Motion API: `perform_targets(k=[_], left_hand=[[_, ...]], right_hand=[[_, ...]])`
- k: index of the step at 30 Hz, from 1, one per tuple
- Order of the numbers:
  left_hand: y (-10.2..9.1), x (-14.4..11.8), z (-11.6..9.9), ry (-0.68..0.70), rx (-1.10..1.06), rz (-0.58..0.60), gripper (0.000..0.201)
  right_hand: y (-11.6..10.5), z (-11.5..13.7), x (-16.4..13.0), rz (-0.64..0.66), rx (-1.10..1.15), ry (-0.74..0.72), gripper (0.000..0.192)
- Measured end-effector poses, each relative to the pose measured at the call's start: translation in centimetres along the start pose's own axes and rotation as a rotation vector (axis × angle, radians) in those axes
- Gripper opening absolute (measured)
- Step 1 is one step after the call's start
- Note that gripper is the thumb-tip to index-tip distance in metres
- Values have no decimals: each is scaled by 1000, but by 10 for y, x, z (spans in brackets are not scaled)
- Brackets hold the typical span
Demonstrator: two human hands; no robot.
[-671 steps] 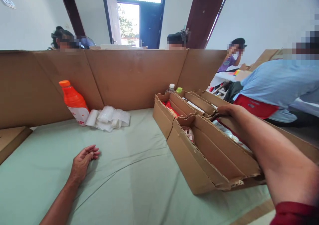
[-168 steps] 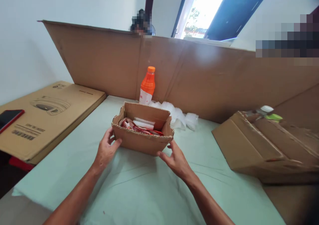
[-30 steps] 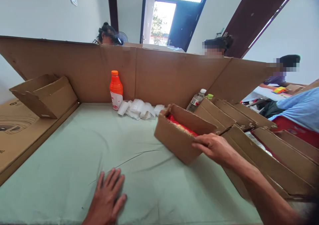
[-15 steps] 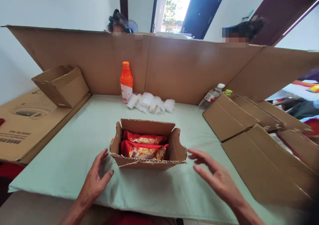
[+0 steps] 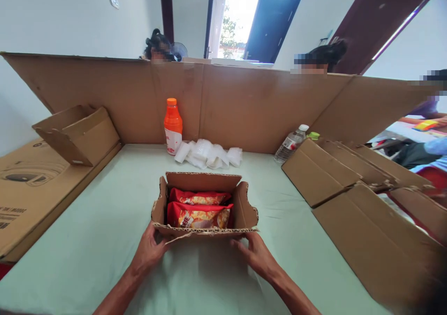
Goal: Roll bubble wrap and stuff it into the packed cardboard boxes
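A small open cardboard box (image 5: 204, 181) with rough-cut edges stands on the pale green cloth in front of me. Two red food packets with printed pictures are inside, a front packet (image 5: 200, 216) and a rear packet (image 5: 199, 197). My left hand (image 5: 148, 250) grips the box's near left corner, thumb towards the front wall. At the near right corner, my right hand (image 5: 260, 254) holds the box likewise. The box hides part of the fingers on both hands.
Behind the box are an orange bottle (image 5: 173, 129), crumpled white plastic wrap (image 5: 209, 154) and a clear bottle (image 5: 291, 144). Cardboard boxes (image 5: 370, 231) line the right; another open box (image 5: 92, 136) rests on a large carton (image 5: 31, 189) at left. A cardboard screen (image 5: 244, 105) runs behind.
Both hands have moved inward from beside the box and closed on its near corners. The camera view has tilted up slightly.
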State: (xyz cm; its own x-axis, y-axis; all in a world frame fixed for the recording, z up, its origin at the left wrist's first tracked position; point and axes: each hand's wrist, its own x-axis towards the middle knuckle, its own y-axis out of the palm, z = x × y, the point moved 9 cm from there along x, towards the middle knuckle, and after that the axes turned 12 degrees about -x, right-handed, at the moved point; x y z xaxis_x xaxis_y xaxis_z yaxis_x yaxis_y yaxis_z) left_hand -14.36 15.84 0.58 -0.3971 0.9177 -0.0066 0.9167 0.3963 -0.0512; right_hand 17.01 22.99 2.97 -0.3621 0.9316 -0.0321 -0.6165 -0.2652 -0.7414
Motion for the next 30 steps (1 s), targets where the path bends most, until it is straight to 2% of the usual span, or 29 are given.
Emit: perform_targets(k=[3, 5, 8, 10, 12, 14, 16, 18, 20, 22, 25, 27, 30], left_hand=[[-4, 36, -10, 0, -49, -20, 47], [-5, 55, -11, 15, -87, -28, 51], [-8, 69, 0, 44, -77, -69, 55], [-11, 69, 13, 32, -62, -106, 56], [-13, 67, 26, 8, -75, -126, 59], [-15, 66, 35, 1, -90, -138, 62], [-17, 66, 41, -11, -88, -145, 62], [-19, 65, 45, -34, -80, -152, 60], [-20, 63, 47, -56, -62, -170, 55], [-19, 59, 46, -65, -40, -194, 49], [-16, 55, 41, -51, -32, -213, 44], [-16, 55, 39, -34, -28, -215, 42], [-18, 59, 39, -18, -21, -192, 45]], right_hand=[[8, 8, 37, -12, 42, 9, 31], [16, 16, 59, -15, 131, -33, 39], [26, 22, 77, 8, 257, -153, 58], [26, 15, 82, 49, 251, -223, 54], [9, -1, 92, 8, 109, -252, 37], [-26, -21, 111, -156, -142, -234, 29], [-64, -37, 139, -323, -364, -188, 32], [-89, -45, 175, -394, -474, -160, 38], [-102, -47, 213, -411, -544, -154, 44], [-105, -46, 246, -405, -612, -155, 50], [-104, -41, 279, -385, -675, -155, 39], [-112, -37, 287, -410, -694, -140, 29], [-139, -26, 275, -501, -711, -112, 29]])
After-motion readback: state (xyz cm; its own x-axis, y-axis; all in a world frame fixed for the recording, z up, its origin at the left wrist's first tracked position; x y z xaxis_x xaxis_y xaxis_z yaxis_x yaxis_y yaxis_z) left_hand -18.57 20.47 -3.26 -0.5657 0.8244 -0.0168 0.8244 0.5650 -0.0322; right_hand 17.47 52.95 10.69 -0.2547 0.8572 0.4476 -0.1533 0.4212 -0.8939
